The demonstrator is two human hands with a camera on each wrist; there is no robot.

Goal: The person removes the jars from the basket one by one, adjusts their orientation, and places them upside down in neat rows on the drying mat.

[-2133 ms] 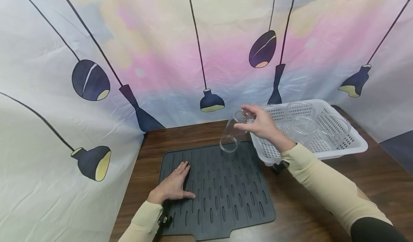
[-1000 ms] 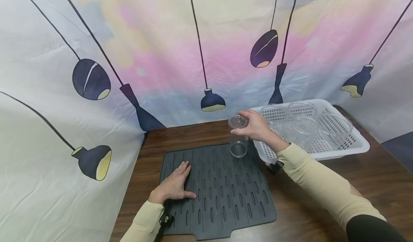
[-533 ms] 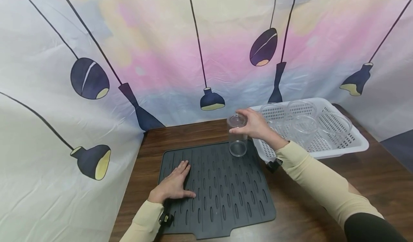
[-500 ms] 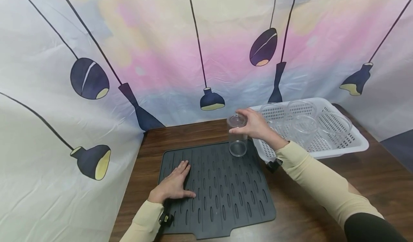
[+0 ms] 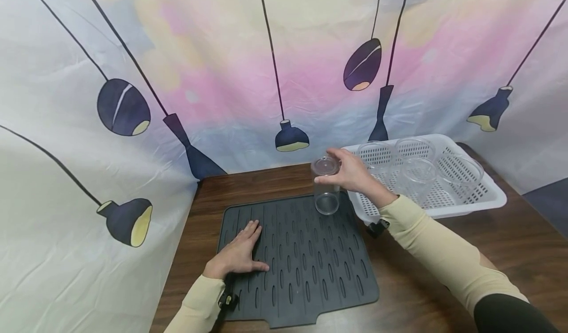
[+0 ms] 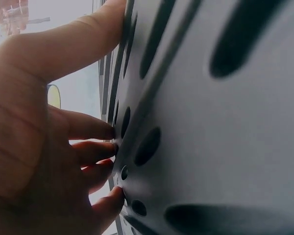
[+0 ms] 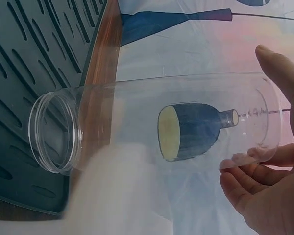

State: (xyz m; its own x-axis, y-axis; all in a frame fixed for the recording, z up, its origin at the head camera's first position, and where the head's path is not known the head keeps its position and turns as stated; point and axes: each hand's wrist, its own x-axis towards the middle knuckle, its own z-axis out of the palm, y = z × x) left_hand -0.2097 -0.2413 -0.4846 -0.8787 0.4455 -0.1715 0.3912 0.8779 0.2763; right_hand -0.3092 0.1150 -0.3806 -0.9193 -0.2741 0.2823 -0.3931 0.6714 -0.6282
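A clear plastic jar (image 5: pixel 326 187) with a threaded neck stands upside down on the far right corner of a dark grey ridged mat (image 5: pixel 306 254). My right hand (image 5: pixel 350 172) is around the jar's raised base, thumb in front and fingers behind. In the right wrist view, a gap shows between the thumb (image 7: pixel 279 71) and the jar wall; the fingers (image 7: pixel 240 188) lie close along the other side, and contact is hard to tell. My left hand (image 5: pixel 237 254) rests flat on the mat's left part, fingers spread, thumb pointing right. It holds nothing.
A white perforated basket (image 5: pixel 483 202) sits right of the mat, with several clear jars (image 5: pixel 419 175) inside. Both mat and basket lie on a brown wooden table (image 5: pixel 257 183). A cloth printed with lamps (image 5: pixel 239 76) hangs close behind the table's back edge.
The tilted jar was set upright, mouth down, on the mat's far corner about a second ago. Since then the right hand's fingers have spread slightly from it. The left hand has stayed put.
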